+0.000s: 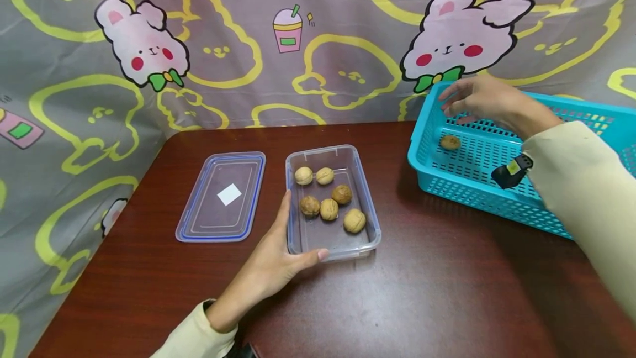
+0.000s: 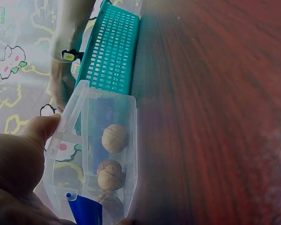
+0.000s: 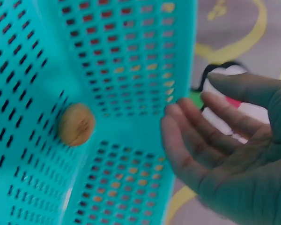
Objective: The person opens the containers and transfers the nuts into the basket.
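The clear plastic container stands on the dark wooden table, and everything else is placed from it. The left hand holds the container at its near left corner: the thumb lies along the front rim and the fingers run up the left wall, so the hand clasps the edge between thumb and fingers. From the left wrist camera the same thumb presses the container's transparent wall. Inside the container lie 6 walnuts, 2 of them side by side at the far end and 4 clustered around the middle; 2 of them show plainly through the wall in the wrist view. Just left of the container, flat on the table and not touching it, lies its blue-rimmed lid with a white square at its centre. To the right of the container and apart from it sits the turquoise basket. The right hand hovers over the basket's far left corner, fingers loosely spread and slightly bent, gripping nothing. Below it, 1 single walnut rests on the basket floor, clear of the fingers, and the basket walls rise around that nut.
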Demonstrator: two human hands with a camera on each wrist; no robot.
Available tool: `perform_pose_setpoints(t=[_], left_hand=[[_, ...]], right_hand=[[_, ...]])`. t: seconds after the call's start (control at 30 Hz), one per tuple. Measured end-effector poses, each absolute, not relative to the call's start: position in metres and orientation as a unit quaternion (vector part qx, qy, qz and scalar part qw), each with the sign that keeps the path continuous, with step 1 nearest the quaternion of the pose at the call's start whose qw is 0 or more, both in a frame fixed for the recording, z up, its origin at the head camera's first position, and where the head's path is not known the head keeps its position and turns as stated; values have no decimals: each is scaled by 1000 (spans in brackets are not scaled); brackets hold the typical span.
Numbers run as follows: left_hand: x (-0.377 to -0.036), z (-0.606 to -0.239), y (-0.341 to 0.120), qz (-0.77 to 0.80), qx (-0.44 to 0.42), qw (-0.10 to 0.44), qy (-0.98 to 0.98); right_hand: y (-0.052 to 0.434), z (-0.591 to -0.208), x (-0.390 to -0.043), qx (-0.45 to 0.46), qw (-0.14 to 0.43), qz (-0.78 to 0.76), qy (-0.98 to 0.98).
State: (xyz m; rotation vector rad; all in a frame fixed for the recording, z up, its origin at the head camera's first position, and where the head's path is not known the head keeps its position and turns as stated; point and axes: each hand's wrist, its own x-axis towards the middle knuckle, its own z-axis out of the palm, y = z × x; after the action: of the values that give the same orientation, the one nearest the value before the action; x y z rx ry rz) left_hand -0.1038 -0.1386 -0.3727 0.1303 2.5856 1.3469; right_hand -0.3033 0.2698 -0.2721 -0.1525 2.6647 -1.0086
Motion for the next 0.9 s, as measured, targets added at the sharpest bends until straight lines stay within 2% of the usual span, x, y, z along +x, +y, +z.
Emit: perform_pose_setpoints(t=[0.37, 0.9], left_hand=[[-103, -371, -137, 455, 42, 112, 882], [-104, -373, -138, 464, 44, 112, 878]], right_hand=[[245, -243, -273, -76, 97, -319, 940], [186, -251, -225, -162, 74, -358, 917]])
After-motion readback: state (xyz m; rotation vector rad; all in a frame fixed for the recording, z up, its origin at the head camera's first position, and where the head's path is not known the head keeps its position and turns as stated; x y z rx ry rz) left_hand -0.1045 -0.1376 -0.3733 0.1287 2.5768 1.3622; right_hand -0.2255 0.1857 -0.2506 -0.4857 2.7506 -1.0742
